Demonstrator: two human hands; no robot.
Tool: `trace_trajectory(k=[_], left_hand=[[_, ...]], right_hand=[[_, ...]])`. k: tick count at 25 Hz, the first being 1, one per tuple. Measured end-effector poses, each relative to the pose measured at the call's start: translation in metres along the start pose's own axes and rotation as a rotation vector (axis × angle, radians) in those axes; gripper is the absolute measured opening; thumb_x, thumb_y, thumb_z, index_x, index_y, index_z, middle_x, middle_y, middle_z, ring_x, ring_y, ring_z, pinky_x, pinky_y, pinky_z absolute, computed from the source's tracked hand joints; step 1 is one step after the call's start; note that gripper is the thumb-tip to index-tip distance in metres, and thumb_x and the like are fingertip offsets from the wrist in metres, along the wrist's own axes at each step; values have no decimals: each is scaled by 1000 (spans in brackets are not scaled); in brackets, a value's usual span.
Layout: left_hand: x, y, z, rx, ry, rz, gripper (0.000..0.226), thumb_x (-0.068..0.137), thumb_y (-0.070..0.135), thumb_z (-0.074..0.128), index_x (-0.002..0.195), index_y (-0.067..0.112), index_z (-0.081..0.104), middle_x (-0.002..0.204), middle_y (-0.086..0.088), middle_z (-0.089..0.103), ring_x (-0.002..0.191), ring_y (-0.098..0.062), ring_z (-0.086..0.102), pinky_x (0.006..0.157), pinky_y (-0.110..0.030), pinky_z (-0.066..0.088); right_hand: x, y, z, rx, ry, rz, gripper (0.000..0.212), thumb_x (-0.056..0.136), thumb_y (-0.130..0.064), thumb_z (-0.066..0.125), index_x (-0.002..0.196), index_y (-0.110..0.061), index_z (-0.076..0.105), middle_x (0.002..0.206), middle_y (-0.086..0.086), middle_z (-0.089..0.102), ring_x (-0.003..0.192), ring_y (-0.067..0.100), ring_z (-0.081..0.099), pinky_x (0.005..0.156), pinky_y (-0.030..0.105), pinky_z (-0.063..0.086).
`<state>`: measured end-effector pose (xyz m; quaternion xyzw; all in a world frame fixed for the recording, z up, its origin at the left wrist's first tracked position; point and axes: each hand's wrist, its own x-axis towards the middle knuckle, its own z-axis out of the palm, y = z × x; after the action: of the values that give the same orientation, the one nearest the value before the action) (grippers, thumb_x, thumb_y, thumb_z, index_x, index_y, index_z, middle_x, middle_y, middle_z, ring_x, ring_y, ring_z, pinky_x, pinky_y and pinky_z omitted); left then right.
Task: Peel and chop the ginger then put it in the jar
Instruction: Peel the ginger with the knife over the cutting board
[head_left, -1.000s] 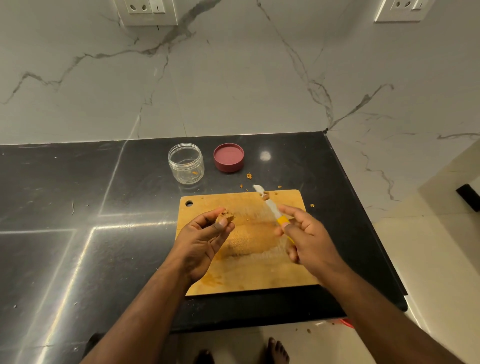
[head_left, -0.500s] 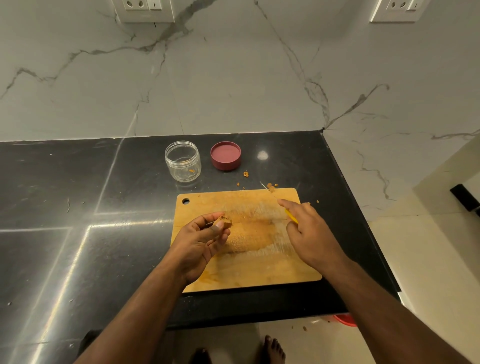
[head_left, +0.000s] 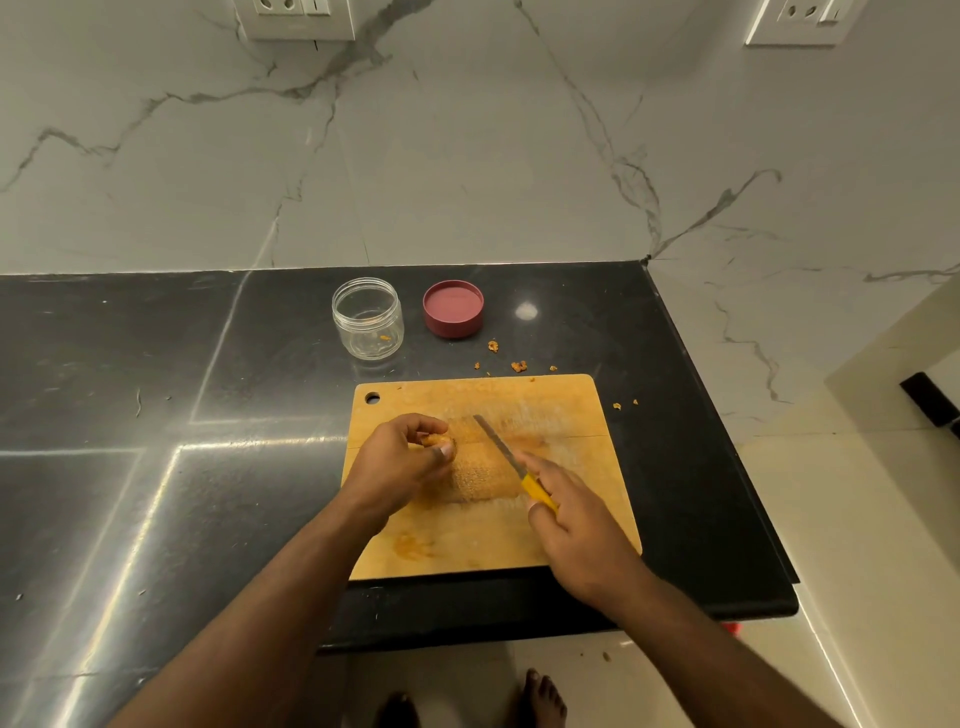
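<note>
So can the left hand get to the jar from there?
Probably yes. The jar stands open on the counter just past the board, with nothing between. But the left hand is holding the ginger, so it would have to let go first.

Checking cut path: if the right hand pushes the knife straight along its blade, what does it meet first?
Probably nothing: the right hand aims the knife up-left, past the ginger, over bare board. Depth unclear.

I see a glossy black bench (head_left: 130, 467) under a white marble wall (head_left: 467, 156) with two socket plates (head_left: 296, 15), cream floor tiles (head_left: 857, 519).
</note>
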<state>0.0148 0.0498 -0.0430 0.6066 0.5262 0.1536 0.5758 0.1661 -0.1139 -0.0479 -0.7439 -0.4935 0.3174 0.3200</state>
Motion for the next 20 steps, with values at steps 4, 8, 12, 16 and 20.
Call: trace_trajectory(k=[4, 8, 12, 16, 20], left_hand=[[0, -4, 1, -139, 1, -14, 24, 87, 6, 74, 109, 15, 67, 115, -9, 63, 96, -22, 71, 74, -29, 62], [-14, 1, -5, -693, -198, -137, 30, 93, 0, 60, 122, 3, 57, 117, -25, 68, 106, -36, 70, 85, -39, 61], [-26, 6, -16, -910, -312, -168, 31, 95, 0, 52, 126, 3, 58, 120, -27, 66, 107, -37, 69, 81, -33, 61], [-29, 10, -18, -933, -362, -134, 43, 91, 3, 55, 134, 2, 54, 117, -23, 68, 92, -26, 72, 72, -26, 61], [-31, 12, -17, -926, -404, -104, 45, 93, 6, 54, 137, 1, 51, 110, -19, 69, 83, -21, 70, 69, -24, 61]], right_hand=[[-5, -7, 13, 169, -1, 42, 45, 103, -23, 46, 141, -47, 40, 137, -25, 45, 115, -14, 43, 97, 7, 34], [-5, -18, 10, 600, 19, 123, 42, 103, -17, 48, 128, -50, 51, 102, -11, 62, 56, -4, 47, 52, 11, 37], [-3, -26, 1, 700, -2, 72, 40, 103, -16, 48, 133, -42, 54, 82, -1, 61, 45, 9, 33, 40, 22, 29], [-3, -34, 0, 603, -18, -9, 41, 103, -16, 48, 135, -41, 52, 82, -2, 61, 46, 4, 42, 46, 13, 35], [-6, -40, 1, 532, -3, -35, 42, 103, -16, 48, 133, -45, 51, 84, 0, 61, 56, -3, 54, 52, 8, 40]])
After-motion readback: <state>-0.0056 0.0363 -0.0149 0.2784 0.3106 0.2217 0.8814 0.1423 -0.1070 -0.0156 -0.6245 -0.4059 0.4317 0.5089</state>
